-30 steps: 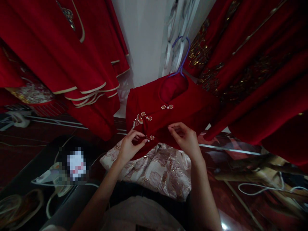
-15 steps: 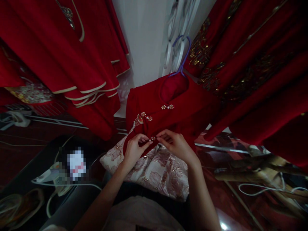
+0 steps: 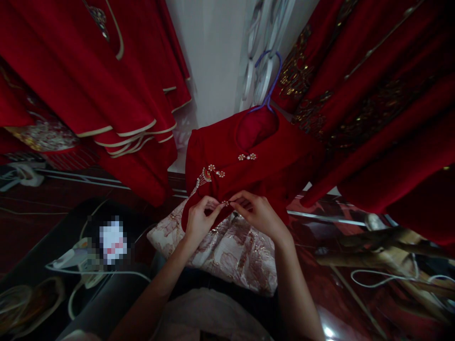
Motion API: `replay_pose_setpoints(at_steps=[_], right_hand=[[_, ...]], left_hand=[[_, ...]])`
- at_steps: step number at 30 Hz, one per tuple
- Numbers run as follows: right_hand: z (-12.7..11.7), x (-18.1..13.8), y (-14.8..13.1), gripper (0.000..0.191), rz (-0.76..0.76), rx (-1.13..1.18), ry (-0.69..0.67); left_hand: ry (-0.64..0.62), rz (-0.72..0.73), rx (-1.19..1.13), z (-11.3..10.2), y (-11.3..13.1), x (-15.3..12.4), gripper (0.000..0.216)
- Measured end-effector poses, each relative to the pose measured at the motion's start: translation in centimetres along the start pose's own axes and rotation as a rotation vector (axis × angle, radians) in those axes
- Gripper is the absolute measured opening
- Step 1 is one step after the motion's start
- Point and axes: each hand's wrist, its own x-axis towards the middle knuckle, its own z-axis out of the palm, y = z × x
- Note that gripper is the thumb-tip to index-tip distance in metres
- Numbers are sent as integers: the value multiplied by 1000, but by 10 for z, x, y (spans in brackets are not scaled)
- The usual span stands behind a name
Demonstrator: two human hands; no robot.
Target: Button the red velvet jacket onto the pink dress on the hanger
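A red garment (image 3: 213, 142) with a round neckline lies over my lap, its top hooked on a purple hanger (image 3: 272, 87). At its lower edge is a small beaded flower button (image 3: 226, 203). My left hand (image 3: 201, 218) is closed, its thumb and forefinger pinching the button's left end. My right hand (image 3: 261, 215) pinches right at the button's other side; what lies between those fingertips is too small to make out. Higher on the garment are another beaded flower fastener (image 3: 247, 157) and a fan-shaped beaded ornament (image 3: 206, 175) with a hanging strand. Beneath lies floral brocade cloth (image 3: 234, 265).
Red garments (image 3: 135, 94) hang at the left, and sequined red ones (image 3: 355, 118) at the right. White linked rings (image 3: 253, 38) hang behind the hanger. A black surface (image 3: 42, 260) at the left bears a white cable. Wooden pieces (image 3: 384, 255) stand at the right.
Both hands stay at the beaded flower button, with only slight shifts of the fingers. The garment and surroundings look almost the same.
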Motion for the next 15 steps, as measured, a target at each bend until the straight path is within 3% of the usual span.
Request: replay_pose_setpoints(at_steps=[6,11,15], right_hand=[[-2,-2,2,18,4,-14,14],[-5,-4,-1,17,-3,22,19],[-5,-4,-3,18,-12,46,13]], left_hand=[[-40,36,96,-8,7,8,22],[112,373,422,-32,20,56,36],[-21,585,642,-46,26,93,26]])
